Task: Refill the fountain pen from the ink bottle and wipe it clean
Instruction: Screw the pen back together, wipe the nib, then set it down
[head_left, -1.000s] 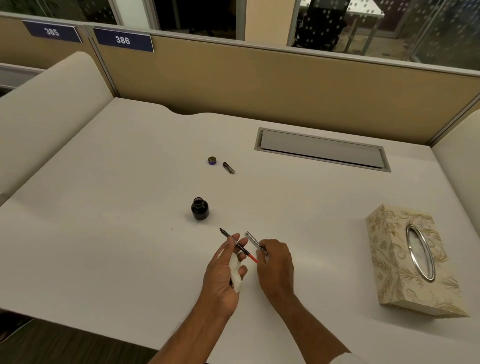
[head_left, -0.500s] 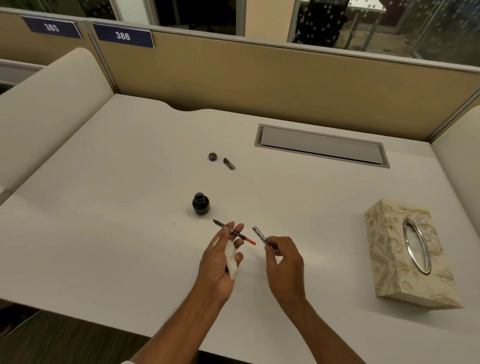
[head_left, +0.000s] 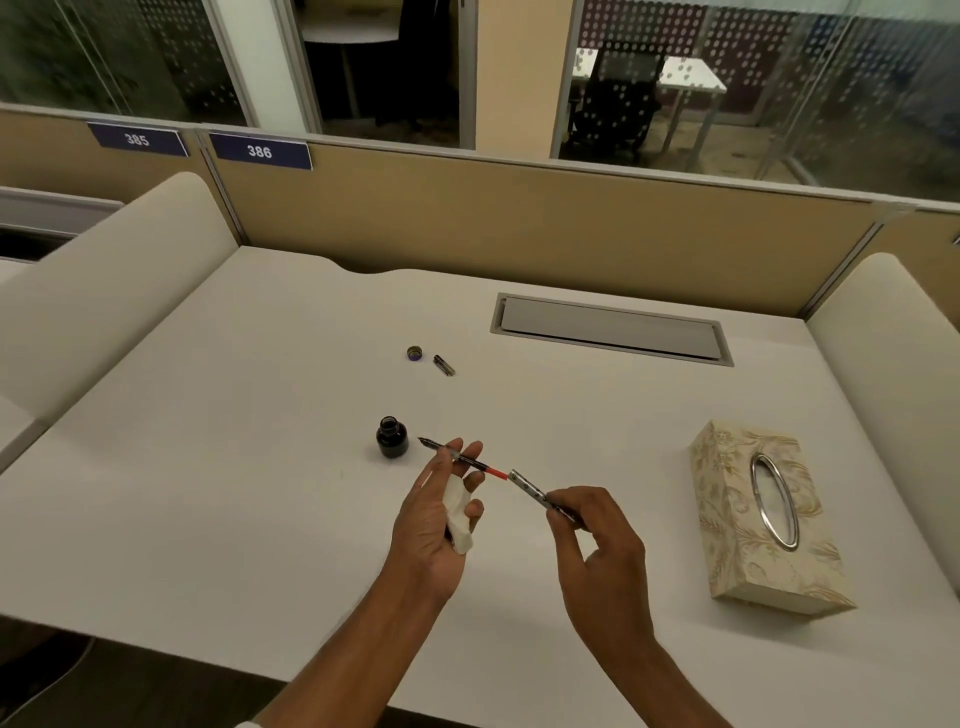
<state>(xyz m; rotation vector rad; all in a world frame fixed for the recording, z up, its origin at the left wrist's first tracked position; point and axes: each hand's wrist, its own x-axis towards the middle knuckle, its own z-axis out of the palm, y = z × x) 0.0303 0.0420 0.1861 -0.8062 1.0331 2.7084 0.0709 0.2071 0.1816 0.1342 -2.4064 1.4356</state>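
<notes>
With the uncapped black glass ink bottle (head_left: 391, 437) just beyond, the slim nib section with red converter (head_left: 462, 459) is pinched in the left grip (head_left: 435, 512) alongside a crumpled white tissue (head_left: 459, 514), the silver metal barrel (head_left: 540, 497) is pinched in the right grip (head_left: 597, 540) at its tail, so filling and wiping seem done and reassembly and capping are judged left.

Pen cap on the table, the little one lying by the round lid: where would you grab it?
Pinch the pen cap across its middle, coming straight down from above. It lies flat on the desk, slanted, so its long sides are open. The bottle lid sits apart on its left, leaving finger room.
</notes>
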